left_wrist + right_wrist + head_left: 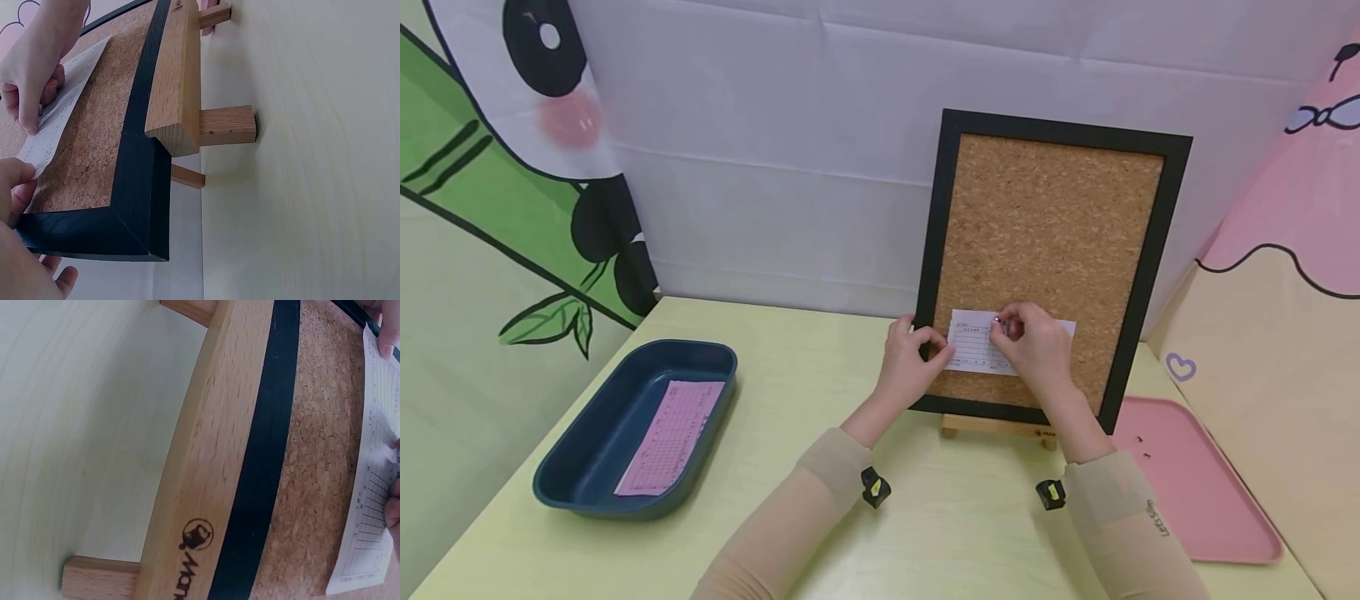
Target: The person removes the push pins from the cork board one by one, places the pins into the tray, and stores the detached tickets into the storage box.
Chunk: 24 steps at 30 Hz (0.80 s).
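On the pale yellow table, head view: a black-framed cork board [1052, 233] stands upright on a small wooden easel [997, 429], with a white lined paper slip [981, 350] flat against its lower part
Left hand, head view: the left hand [910, 362] curls round the board's left frame edge, thumb pressing the slip's left end
Right hand, head view: the right hand [1033, 346] pinches a small pin [997, 321] at the slip's top edge, fingers bunched narrow
Sides of the table, head view: a dark blue oval plastic tray [580, 450] holds a pink printed sheet [673, 433] on the left; a flat pink tray [1217, 500] lies on the right
Left wrist view: the left thumb [15, 172] sits on the slip's corner against the cork; the right fingers [31, 75] pinch further along the slip
Right wrist view: the slip [375, 487] lies on the cork above the black frame and easel ledge; only fingertips show at the edge, so the grip cannot be told here
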Each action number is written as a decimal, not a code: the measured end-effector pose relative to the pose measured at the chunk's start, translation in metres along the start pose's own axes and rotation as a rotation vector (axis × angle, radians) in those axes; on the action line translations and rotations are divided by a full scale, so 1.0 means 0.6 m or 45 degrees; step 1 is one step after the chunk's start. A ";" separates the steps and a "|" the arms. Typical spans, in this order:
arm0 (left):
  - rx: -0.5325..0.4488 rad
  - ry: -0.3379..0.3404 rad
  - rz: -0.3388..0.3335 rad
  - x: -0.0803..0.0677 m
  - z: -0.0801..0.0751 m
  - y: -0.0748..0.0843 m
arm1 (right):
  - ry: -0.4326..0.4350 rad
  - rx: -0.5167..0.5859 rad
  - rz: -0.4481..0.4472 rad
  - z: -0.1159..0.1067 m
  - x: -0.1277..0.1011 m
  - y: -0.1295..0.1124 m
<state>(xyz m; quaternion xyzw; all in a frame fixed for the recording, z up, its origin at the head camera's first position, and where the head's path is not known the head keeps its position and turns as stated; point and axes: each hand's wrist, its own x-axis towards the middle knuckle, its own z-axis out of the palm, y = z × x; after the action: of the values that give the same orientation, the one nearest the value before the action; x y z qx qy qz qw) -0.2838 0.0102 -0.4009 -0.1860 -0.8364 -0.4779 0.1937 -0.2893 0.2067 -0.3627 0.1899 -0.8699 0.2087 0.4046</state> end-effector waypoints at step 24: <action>-0.009 -0.009 -0.026 -0.001 -0.005 0.005 | 0.067 0.024 -0.097 0.004 -0.003 0.006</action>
<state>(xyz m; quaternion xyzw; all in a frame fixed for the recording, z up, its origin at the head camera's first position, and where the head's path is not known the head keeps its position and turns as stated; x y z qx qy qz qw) -0.2813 0.0092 -0.3976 -0.1799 -0.8372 -0.4821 0.1854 -0.2913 0.2088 -0.3663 0.2210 -0.8490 0.2064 0.4332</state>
